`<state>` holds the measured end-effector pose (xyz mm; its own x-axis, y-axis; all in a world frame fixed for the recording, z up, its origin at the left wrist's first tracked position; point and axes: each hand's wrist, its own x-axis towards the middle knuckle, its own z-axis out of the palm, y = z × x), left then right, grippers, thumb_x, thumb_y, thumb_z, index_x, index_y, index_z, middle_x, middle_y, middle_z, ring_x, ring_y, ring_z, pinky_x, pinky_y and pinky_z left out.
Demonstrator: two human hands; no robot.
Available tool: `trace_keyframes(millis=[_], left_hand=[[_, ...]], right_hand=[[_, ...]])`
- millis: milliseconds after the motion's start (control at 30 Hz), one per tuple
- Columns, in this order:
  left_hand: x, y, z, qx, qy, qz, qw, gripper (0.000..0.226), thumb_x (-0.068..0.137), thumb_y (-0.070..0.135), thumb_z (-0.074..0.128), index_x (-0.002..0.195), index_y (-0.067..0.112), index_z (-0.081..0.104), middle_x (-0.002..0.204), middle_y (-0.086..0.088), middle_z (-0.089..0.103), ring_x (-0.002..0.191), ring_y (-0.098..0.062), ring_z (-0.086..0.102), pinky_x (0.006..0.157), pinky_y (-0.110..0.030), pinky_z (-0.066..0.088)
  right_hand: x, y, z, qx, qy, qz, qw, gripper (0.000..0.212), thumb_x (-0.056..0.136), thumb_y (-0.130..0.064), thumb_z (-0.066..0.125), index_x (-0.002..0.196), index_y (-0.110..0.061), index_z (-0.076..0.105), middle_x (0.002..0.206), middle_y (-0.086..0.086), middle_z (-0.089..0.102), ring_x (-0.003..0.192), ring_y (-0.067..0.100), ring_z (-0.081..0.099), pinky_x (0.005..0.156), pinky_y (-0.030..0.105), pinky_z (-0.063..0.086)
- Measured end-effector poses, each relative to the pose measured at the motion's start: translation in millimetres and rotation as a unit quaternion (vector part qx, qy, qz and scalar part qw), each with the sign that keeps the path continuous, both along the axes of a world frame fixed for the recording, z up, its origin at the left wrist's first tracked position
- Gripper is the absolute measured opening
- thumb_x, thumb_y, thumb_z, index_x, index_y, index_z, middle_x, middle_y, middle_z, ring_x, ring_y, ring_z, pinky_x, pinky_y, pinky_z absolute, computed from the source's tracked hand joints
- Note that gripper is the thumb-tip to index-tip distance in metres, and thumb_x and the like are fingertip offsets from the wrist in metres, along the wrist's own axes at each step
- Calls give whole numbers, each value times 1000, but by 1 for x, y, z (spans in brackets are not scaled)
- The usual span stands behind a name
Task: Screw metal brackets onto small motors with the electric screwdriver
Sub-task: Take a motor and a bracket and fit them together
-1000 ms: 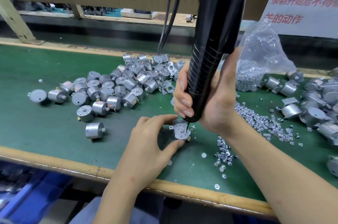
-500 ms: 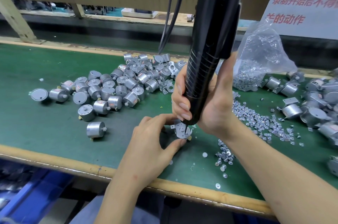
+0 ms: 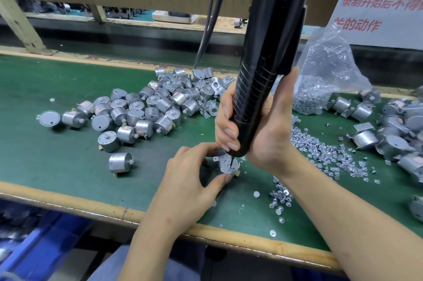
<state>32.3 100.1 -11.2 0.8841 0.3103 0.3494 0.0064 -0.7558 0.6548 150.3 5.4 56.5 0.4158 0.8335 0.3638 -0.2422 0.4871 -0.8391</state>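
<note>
Bracket fastening, head view. The right hand (image 3: 263, 127) has its fingers (image 3: 225, 134) clenched round the lower barrel of the screwdriver (image 3: 270, 51), which stands nearly upright, leaning slightly right at the top. Its bit (image 3: 230, 162) touches the bracket (image 3: 223, 159). The bracket lies flat on a motor (image 3: 231, 172), largely hidden beneath it, standing on the green bench (image 3: 68, 166) near the front edge. The left hand (image 3: 190, 180) pinches this motor between thumb and forefinger. A heap of bare motors (image 3: 148, 108) and loose brackets lies behind and to the left, with one motor (image 3: 120, 162) apart from it. On the right are scattered screws (image 3: 325, 152), a clear bag (image 3: 325, 74) of more screws, and motors with brackets fitted (image 3: 389, 134). Cables (image 3: 210, 17) hang behind the screwdriver.
</note>
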Motion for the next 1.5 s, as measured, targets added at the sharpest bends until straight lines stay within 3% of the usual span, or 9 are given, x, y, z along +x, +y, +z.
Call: trace_keyframes(millis=[700,933,1100,1200,1333,1500], left_hand=[[1,-1,1,9,6,6,1000,38,78,43,77,94,55,45,106,52,42,94,10,47,77,-20,35],[7,-3,0,20,13,-1,1000,30,77,45,72,92,41,45,95,32,50,87,-7,46,78,-40,45],[8,-3,-2,59,16,14,998,28,78,45,69,91,38,45,73,22,47,81,-10,40,75,-38,38],[9,-3,-1,65,17,19,998,28,78,46,70,89,39,45,79,26,49,79,-8,40,71,-35,34],[9,-4,0,76,13,30,997,35,78,45,71,89,45,38,99,47,40,73,-7,37,69,-35,37],[9,-5,1,80,10,32,996,39,78,44,72,90,47,35,97,44,43,70,-7,32,67,-37,38]], right_hand=[[-2,2,-3,-11,3,4,1000,74,66,-90,48,69,-17,56,50,-3,47,36,12,39,45,20,37],[-5,4,-5,-11,-1,18,1000,72,65,-91,54,69,-20,61,50,-4,48,36,10,38,43,19,36],[-6,4,-5,-28,1,25,999,73,63,-93,54,66,-20,59,49,-5,47,36,9,36,42,18,37],[-6,4,-5,-40,3,13,999,74,60,-94,56,64,-20,60,47,-3,47,35,10,36,42,17,36],[-5,6,-6,-39,3,-11,999,75,58,-95,57,62,-20,60,46,-2,48,33,12,36,42,17,35],[-5,10,-8,-67,-7,-72,995,80,50,-100,55,59,-21,59,46,2,46,32,16,36,42,20,33]])
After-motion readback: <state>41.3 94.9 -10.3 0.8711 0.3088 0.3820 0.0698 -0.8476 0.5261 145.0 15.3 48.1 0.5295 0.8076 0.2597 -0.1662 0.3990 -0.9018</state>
